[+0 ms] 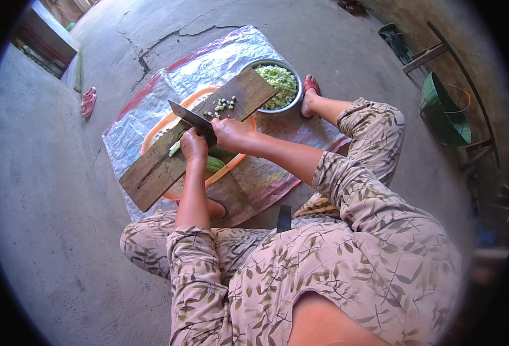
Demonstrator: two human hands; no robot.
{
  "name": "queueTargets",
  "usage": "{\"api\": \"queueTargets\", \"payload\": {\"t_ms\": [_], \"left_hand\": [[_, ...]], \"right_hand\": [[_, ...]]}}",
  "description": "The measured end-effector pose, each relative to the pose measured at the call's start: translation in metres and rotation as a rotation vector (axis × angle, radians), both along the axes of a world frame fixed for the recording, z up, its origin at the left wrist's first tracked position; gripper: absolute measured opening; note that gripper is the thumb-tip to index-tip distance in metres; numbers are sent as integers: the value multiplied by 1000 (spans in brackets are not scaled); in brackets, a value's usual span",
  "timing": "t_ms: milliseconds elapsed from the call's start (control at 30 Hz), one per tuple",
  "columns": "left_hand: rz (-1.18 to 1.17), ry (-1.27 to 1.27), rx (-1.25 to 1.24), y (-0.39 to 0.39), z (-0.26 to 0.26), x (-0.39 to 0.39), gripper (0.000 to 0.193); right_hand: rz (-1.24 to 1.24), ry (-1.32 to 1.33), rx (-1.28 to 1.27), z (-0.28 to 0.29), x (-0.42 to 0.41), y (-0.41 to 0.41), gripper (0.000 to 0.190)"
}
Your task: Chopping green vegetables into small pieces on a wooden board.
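My right hand [230,135] grips a knife [186,114] with a broad dark blade, angled across a wooden board [157,177]. Close beside it, my left hand [194,145] holds pale green vegetable strips [174,149] against the wood; the fingers partly hide them. Small diced pieces [225,104] lie on the board beyond the blade. The board rests across an orange plastic basket [236,163], where a striped green cucumber-like vegetable [214,164] shows below my hands. At the board's far end, a metal bowl [300,82] holds a heap of diced vegetable [282,84].
A silvery sheet [233,49] lies under basket and bowl on the cracked concrete floor [64,173]. My bare foot [310,93] is beside the bowl. Pink shoes [88,102] stand at left; a green bucket [440,112] and wooden bench [466,69] are at right.
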State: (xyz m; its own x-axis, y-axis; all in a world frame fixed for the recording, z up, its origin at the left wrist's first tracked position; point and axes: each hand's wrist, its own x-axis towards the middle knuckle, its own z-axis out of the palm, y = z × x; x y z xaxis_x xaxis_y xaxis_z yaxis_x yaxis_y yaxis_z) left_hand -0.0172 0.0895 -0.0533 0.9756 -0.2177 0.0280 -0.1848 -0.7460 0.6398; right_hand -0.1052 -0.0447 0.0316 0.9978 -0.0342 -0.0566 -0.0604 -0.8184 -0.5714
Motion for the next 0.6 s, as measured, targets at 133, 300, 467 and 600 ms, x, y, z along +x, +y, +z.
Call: {"api": "queueTargets", "payload": {"t_ms": [133, 300, 467, 600], "left_hand": [[-38, -134, -24, -2, -2, -2, 9], [-28, 63, -191, -20, 14, -2, 11], [31, 361, -638, -25, 16, 8, 15], [83, 522, -883, -32, 30, 7, 18]], "right_hand": [[-12, -52, -30, -2, 7, -6, 22], [-32, -258, -23, -2, 9, -30, 17], [-106, -280, 5, 19, 11, -47, 17], [-226, 48, 715, 49, 5, -50, 11]]}}
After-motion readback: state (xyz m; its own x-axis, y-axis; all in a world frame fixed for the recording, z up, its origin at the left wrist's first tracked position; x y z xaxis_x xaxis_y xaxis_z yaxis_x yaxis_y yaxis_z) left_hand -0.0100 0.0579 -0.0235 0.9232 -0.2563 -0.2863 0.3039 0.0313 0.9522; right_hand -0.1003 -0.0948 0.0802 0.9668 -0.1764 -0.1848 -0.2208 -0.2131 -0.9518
